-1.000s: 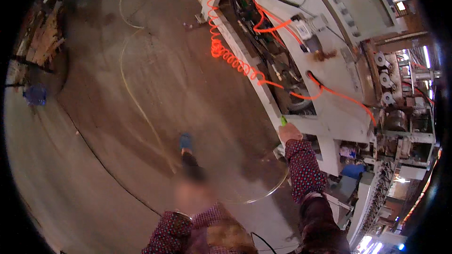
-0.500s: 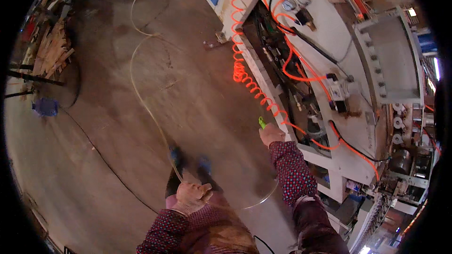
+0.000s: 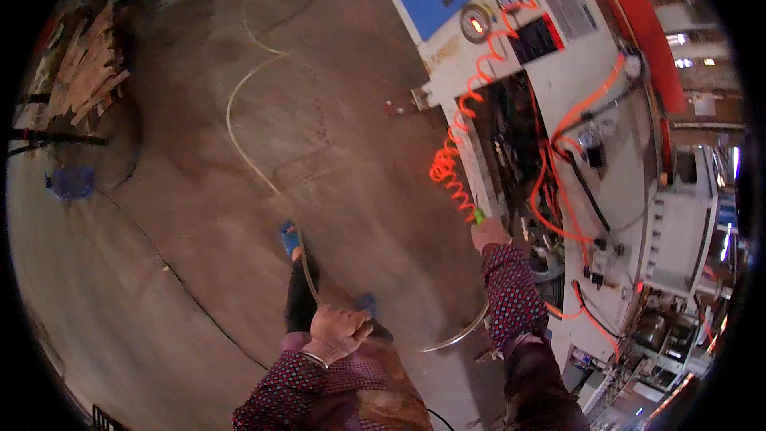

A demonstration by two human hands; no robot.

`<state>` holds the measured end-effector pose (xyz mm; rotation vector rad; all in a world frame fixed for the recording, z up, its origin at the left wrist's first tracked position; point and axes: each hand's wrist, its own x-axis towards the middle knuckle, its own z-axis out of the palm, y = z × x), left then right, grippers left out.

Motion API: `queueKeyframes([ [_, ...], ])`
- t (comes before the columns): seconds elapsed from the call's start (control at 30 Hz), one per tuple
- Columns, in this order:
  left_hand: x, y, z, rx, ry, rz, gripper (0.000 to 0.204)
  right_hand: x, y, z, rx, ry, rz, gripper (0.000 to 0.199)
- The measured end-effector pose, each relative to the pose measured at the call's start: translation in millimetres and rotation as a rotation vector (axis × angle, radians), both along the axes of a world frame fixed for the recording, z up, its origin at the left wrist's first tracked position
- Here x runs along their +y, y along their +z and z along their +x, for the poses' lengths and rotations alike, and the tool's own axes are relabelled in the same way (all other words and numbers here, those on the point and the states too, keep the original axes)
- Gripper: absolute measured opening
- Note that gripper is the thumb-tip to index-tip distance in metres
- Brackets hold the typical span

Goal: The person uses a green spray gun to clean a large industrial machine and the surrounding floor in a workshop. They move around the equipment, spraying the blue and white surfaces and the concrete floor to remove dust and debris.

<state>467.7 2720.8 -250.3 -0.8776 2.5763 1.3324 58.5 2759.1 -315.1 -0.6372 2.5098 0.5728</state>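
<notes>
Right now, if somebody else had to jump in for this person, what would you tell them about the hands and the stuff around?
Right hand: stretched out to the machine, closed round a small green tool at the end of the coiled orange hose.
Left hand: down by the legs, fingers curled, close to the clear hose; whether it grips it cannot be told.
Clear hose: loops over the concrete floor, past the feet.
Machine: front open, with orange tubing inside.
Done or left: cannot be told from the picture.
</notes>
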Motion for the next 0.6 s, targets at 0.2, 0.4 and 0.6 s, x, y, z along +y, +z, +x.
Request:
queueKeyframes([
  [0.2, -57.4, -19.6, 66.7, -0.055, 0.106, -0.057, 0.016, -65.4, -44.8, 87.3, -0.244, 0.212, 0.088, 0.045],
  [0.4, -157.2, 43.5, 89.2, -0.292, 0.012, 0.103, 0.019, -208.1, -11.9, 158.0, -0.299, 0.342, -0.025, 0.044],
  [0.6, -217.5, 43.1, 73.3, -0.296, 0.085, 0.036, 0.018, -338.7, -4.5, 114.6, -0.079, 0.216, -0.099, 0.04],
])
